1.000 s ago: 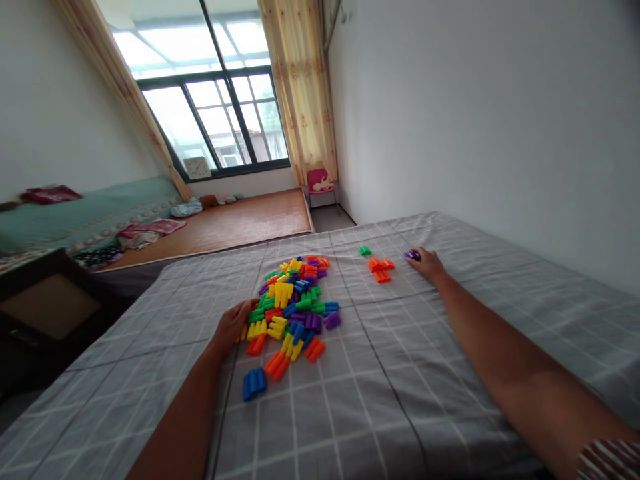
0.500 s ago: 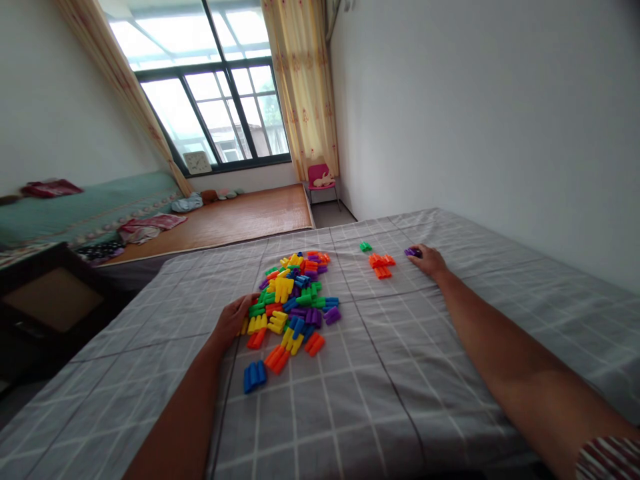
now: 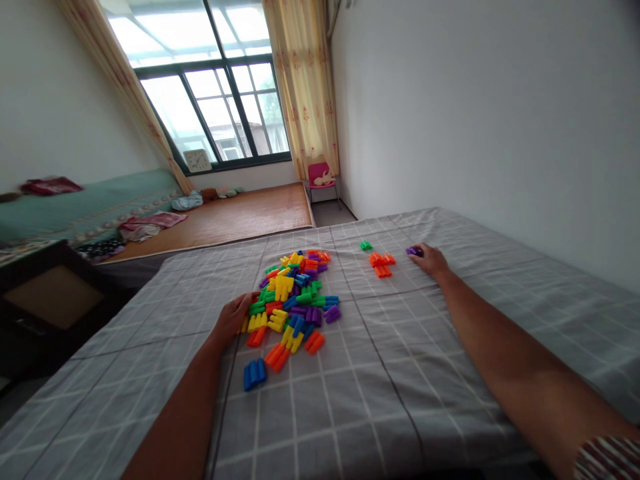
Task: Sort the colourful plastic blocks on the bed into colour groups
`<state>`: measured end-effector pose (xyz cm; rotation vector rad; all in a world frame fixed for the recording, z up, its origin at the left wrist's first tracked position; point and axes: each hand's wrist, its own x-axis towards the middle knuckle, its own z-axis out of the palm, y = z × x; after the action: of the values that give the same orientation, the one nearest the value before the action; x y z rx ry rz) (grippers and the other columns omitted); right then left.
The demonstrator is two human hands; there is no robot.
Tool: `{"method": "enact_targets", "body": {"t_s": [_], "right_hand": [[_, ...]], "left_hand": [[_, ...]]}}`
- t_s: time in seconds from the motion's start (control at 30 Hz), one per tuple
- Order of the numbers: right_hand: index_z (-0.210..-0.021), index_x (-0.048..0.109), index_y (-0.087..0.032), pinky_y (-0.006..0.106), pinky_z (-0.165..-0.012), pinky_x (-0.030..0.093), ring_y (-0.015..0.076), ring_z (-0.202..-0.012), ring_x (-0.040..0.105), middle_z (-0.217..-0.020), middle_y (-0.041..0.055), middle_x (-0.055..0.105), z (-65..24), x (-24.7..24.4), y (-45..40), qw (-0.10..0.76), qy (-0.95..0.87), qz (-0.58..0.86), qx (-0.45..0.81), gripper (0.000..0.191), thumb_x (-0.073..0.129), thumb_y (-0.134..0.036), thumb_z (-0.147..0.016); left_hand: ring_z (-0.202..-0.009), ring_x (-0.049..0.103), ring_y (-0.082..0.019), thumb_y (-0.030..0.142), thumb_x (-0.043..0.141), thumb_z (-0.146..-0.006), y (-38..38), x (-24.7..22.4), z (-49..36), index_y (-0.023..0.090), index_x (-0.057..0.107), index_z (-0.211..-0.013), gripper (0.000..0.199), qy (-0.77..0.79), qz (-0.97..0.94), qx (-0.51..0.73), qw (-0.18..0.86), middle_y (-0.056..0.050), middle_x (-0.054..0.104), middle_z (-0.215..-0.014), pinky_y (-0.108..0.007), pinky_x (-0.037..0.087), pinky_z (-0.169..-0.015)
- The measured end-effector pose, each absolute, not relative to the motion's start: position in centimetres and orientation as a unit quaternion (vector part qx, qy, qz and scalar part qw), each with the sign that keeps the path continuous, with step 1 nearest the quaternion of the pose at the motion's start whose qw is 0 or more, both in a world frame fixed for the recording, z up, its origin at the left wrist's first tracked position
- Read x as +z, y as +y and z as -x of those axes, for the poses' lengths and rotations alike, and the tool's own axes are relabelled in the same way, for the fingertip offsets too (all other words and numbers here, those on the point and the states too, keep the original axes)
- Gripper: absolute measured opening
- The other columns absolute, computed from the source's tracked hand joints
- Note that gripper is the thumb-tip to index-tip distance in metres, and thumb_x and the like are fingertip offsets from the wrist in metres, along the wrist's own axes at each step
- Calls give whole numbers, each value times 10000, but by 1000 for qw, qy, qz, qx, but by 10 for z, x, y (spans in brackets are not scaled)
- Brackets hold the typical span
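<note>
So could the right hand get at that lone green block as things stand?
Likely yes: nothing covers the green block, and the orange blocks near it lie low. The right hand seems to hold a purple block, though, and may need to release it first.

Smooth plastic blocks [image 3: 303,299] (faintly glossy)

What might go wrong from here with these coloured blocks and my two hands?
Your left hand is at the edge of the mixed pile, so a nudge might scatter loosely heaped pieces. Your right hand is at a purple piece near the orange pieces; a leftward slip could perhaps knock them.
</note>
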<state>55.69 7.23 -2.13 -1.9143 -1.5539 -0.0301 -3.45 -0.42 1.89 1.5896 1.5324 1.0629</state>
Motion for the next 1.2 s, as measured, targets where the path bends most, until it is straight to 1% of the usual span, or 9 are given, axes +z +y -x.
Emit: {"method": "enact_targets", "body": {"t_s": [0.3, 0.5, 0.7, 0.87, 0.93, 1.0, 1.07, 1.13, 1.2], "right_hand": [[-1046, 672, -201, 343, -807, 485, 245, -928, 645, -976, 96, 717, -565, -32, 80, 336, -590, 734, -11, 370, 564, -459, -803], [-1067, 666, -162, 342, -785, 484, 243, -880, 663, -952, 122, 720, -568, -34, 84, 349, -577, 739, -13, 399, 493, -445, -844], [-976, 680, -164, 338, -726, 481, 251, -841, 646, -908, 127, 711, -571, -36, 84, 357, -544, 759, -22, 364, 489, -435, -825], [-831, 662, -173, 351, -637, 497, 225, -691, 624, -761, 95, 682, -576, -21, 91, 363, -530, 767, 8, 240, 543, -372, -769], [-888, 658, -174, 377, -683, 512, 225, -732, 629, -825, 91, 686, -561, -6, 90, 372, -538, 756, -9, 227, 554, -327, -757], [-1008, 648, -176, 384, -797, 504, 223, -862, 634, -995, 97, 685, -526, 10, 84, 384, -572, 724, -27, 284, 553, -301, -771], [-1080, 636, -165, 344, -819, 500, 207, -899, 637, -1072, 101, 677, -474, 24, 69, 384, -670, 635, 28, 310, 530, -285, -814], [-1073, 647, -185, 299, -772, 508, 182, -857, 646, -1067, 79, 687, -416, 31, 51, 330, -771, 529, 129, 290, 536, -327, -845], [-1030, 668, -214, 284, -730, 505, 172, -806, 649, -1024, 56, 700, -366, 31, 33, 246, -838, 457, 170, 256, 593, -351, -827]], "left_hand": [[-914, 659, -256, 715, 534, -723, -5, 21, 33, 138, 693, -1110, 713, 583, -614, 406, 345, -86, 728, -1022, -328, 535, -771], [-882, 663, -256, 691, 559, -720, -6, 20, 31, 144, 704, -1083, 673, 578, -603, 418, 357, -77, 735, -988, -339, 530, -759], [-929, 653, -261, 695, 550, -725, -4, 15, 31, 144, 701, -1101, 684, 560, -606, 431, 366, -82, 728, -1019, -342, 518, -792], [-896, 651, -243, 695, 532, -738, -3, 11, 31, 132, 703, -1089, 685, 552, -615, 430, 365, -82, 728, -1001, -325, 512, -777], [-876, 651, -236, 680, 523, -755, -3, 11, 30, 126, 698, -1098, 674, 549, -620, 429, 362, -85, 728, -991, -320, 509, -764], [-869, 647, -234, 669, 520, -762, -3, 12, 30, 124, 700, -1096, 664, 551, -626, 427, 349, -85, 727, -982, -316, 503, -754], [-867, 643, -235, 672, 520, -757, -3, 13, 29, 123, 711, -1073, 661, 556, -631, 426, 333, -83, 727, -971, -312, 498, -747], [-865, 640, -235, 683, 521, -747, -4, 14, 29, 123, 721, -1047, 667, 557, -634, 427, 325, -81, 728, -961, -311, 496, -745], [-868, 639, -235, 691, 521, -740, -4, 13, 29, 125, 719, -1053, 677, 552, -630, 432, 335, -78, 728, -961, -313, 499, -750]]}}
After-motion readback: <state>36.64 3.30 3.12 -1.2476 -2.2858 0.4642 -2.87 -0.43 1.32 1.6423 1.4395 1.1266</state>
